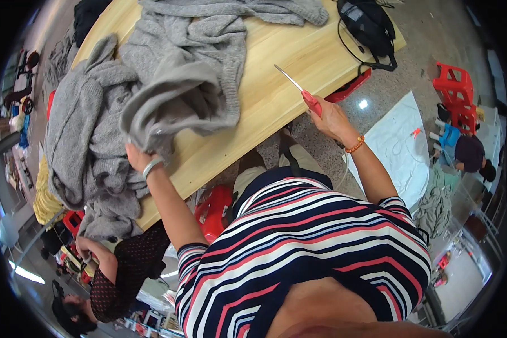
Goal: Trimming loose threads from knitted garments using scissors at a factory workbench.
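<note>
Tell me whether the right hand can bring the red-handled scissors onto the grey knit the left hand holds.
Probably yes. The right hand holds the scissors over bare table, and nothing lies between them and the grey knit in the left hand.

1. The left hand (136,156) grips a fold of a grey sweater (177,93) that lies on a wooden table (281,56).
2. The right hand (331,117) holds red-handled scissors (299,91), blades pointing over the table edge.
3. More grey knitwear (79,141) is piled at the table's left.
4. A black bag (369,25) sits at the far corner.
5. Another person (118,270) stands lower left, touching the pile.
</note>
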The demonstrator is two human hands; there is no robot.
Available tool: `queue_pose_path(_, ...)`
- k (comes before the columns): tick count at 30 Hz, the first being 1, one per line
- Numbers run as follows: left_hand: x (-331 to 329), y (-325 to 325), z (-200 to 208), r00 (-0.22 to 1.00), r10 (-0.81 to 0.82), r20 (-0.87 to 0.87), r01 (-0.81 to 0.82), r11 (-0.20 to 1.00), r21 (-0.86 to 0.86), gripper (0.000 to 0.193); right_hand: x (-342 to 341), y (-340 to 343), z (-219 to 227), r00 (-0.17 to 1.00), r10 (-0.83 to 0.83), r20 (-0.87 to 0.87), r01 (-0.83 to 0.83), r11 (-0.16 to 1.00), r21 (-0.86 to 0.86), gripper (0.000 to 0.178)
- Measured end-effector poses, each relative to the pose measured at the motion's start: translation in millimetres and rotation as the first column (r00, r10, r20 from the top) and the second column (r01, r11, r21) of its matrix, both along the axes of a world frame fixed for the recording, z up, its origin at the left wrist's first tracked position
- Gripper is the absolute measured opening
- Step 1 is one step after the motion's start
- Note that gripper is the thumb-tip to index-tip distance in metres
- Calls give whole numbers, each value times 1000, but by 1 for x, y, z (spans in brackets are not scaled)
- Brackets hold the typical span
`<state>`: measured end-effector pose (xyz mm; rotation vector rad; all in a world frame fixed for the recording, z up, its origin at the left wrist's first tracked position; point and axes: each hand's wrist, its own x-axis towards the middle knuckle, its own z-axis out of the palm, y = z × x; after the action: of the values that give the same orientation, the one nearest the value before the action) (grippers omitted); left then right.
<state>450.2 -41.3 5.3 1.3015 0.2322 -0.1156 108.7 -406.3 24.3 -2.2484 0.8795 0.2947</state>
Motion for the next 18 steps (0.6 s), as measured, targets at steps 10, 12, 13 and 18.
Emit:
queue_pose_path(10,-59,84,-116,977,176,123,-213,736,642,64,32,2,5,972,231,54,-231,973,0,38)
queue_pose_path(12,-58,74,-121,940,38,338,-256,735,627,58,40,10,14,954,290,78,-291,957,-1,38)
queue_pose_path(13,-60,62,-116,926,-102,363,-259,528,809,48,43,13,19,951,306,33,-307,952,15,40)
queue_pose_path(18,-65,11,-94,912,-301,279,-83,530,844,25,52,28,24,918,395,27,-396,917,39,43)
